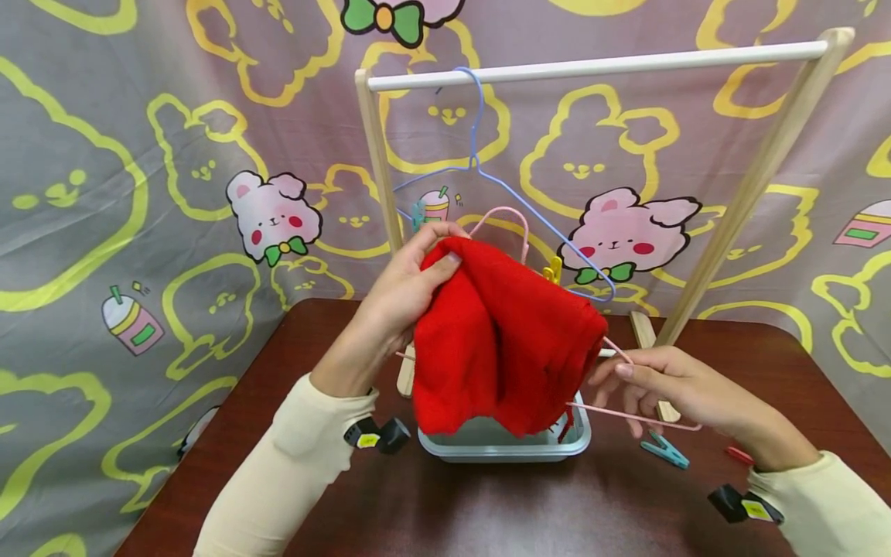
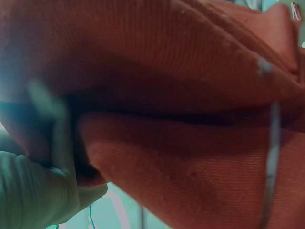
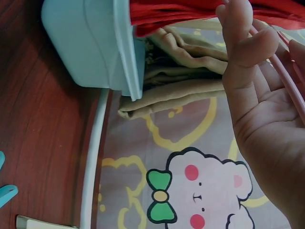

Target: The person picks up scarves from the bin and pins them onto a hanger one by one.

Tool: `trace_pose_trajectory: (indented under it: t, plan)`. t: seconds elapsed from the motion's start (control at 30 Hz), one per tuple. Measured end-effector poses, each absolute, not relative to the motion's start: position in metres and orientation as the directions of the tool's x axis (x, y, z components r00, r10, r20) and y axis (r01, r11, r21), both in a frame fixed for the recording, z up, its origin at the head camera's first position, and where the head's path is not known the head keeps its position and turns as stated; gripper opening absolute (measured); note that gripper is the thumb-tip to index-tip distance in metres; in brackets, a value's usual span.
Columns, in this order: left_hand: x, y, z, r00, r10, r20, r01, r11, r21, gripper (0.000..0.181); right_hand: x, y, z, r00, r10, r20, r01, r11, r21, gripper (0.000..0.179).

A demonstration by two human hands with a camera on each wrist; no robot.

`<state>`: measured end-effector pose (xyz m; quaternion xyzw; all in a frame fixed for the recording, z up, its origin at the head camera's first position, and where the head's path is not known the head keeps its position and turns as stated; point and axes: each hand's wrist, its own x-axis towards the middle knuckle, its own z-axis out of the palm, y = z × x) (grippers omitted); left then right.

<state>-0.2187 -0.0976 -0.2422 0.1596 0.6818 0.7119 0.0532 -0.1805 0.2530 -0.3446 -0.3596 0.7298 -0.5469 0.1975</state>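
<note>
we see the left hand (image 1: 407, 292) at ten o'clock of the red cloth (image 1: 515, 340), its thumb and fingers clamped on the upper edge of it. the right hand (image 1: 675, 381), near three o'clock of the cloth, has thumb and fingers closed around the pink hanger (image 3: 286, 81). the cloth hides the middle of this hanger. at six o'clock, below the cloth, we find the pale blue basin (image 1: 501, 451) on the table (image 1: 626, 503). at twelve o'clock, the blue hanger (image 1: 474, 147) hangs from the white rod (image 1: 599, 67). one teal clothespin (image 1: 667, 451) lies on the table, at six o'clock from the right hand.
</note>
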Motion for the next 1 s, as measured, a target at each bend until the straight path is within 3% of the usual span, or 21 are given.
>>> trace_pose_trajectory:
  t: [0.33,0.5,0.67,0.8,1.0]
  plan:
    - [-0.215,-0.106,-0.248,-0.92,0.378,0.106,0.159,0.111,0.981,0.026,-0.179,0.256,-0.332,-0.653,-0.734,0.187,-0.361,0.085,-0.929,0.041]
    - [-0.21,-0.108,-0.247,-0.893,0.411,0.184,0.295,0.225,0.929,0.025,-0.179,0.258,-0.33,-0.663,-0.727,0.178,-0.355,0.096,-0.93,0.04]
    - [-0.204,-0.103,-0.245,-0.809,0.517,0.279,0.474,0.295,0.83,0.02,-0.178,0.258,-0.332,-0.668,-0.734,0.125,-0.31,0.121,-0.943,0.04]
    - [-0.205,-0.1,-0.246,-0.758,0.579,0.3,0.542,0.304,0.784,0.018,-0.178,0.26,-0.334,-0.651,-0.741,0.167,-0.308,0.057,-0.95,0.04]
    - [-0.205,-0.105,-0.248,-0.782,0.554,0.287,0.538,0.367,0.759,0.018,-0.185,0.269,-0.333,-0.586,-0.754,0.297,-0.332,-0.111,-0.937,0.046]
